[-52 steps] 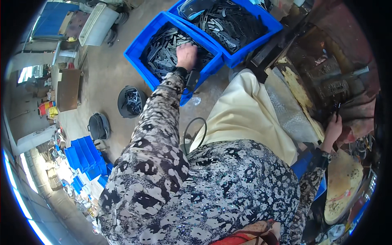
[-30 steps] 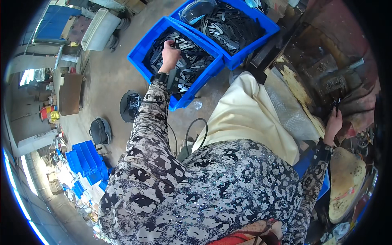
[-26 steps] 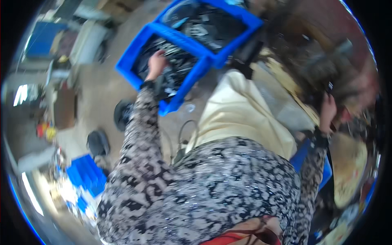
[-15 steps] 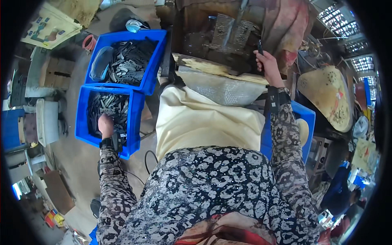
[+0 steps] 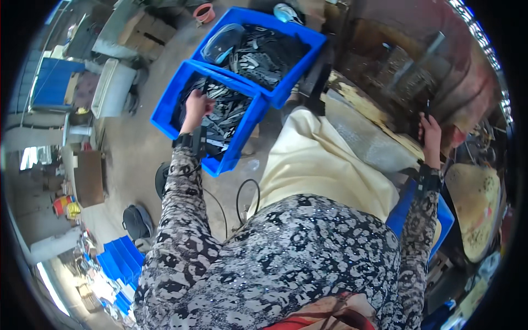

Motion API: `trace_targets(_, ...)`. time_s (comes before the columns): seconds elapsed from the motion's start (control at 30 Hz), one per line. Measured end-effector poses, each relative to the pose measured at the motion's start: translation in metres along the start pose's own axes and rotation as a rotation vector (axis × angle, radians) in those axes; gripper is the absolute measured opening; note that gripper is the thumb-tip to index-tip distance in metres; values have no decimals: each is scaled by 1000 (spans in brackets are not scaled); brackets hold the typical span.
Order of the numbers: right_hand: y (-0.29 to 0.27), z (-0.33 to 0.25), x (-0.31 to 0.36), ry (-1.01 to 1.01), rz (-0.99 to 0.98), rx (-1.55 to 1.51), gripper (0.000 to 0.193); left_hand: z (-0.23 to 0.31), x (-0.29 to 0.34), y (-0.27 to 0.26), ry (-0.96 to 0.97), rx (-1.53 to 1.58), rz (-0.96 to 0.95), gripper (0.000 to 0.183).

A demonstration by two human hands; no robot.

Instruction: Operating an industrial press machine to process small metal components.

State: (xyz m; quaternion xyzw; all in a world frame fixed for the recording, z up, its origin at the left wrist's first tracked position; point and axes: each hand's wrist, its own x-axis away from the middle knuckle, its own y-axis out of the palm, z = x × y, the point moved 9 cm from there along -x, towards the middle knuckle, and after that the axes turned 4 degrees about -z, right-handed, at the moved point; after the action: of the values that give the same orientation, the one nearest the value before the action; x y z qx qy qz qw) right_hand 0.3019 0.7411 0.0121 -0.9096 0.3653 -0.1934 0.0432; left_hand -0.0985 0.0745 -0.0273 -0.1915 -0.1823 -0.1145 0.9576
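Observation:
My left hand [image 5: 197,111] is over the near blue crate [image 5: 237,149], its fingers closed on a dark, slim flat piece [image 5: 206,85] that points away from me. Several dark and grey flat metal-looking pieces [image 5: 230,109] fill that crate. Off to the right, my right hand [image 5: 431,133] grips another slim dark piece [image 5: 428,105], upright above the front edge of a wet brown basin [image 5: 379,60]. Its exact kind is too small to make out. A cream cloth [image 5: 319,170] covers my lap.
A far blue crate [image 5: 301,74] adjoins the near one, holding similar pieces and a clear plastic container [image 5: 223,44]. A worn board [image 5: 374,113] edges the basin. Another blue crate [image 5: 446,220] stands beside my right forearm. A cable [image 5: 239,198] loops over the floor near my left side.
The view has swung left, so the scene sits further right and tilted. My left hand has lifted from among the pieces with a dark piece in it. My right hand still holds its piece.

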Motion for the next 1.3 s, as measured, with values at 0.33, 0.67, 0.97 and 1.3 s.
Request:
trace_targets(0.33, 7, -14, -8, -199, 121, 605, 21, 71, -5, 58, 111, 216, -91, 20)
trace_targets(0.67, 22, -53, 21, -425, 354, 845, 23, 87, -25, 135, 65, 235, -117, 13)
trace_targets(0.97, 16, -63, 34, -286, 434, 909, 23, 101, -40, 160, 224, -8, -13, 17)
trace_targets(1.3, 25, -77, 45, -291, 542, 883, 20, 98, -28, 160, 658, -588, 277, 16)
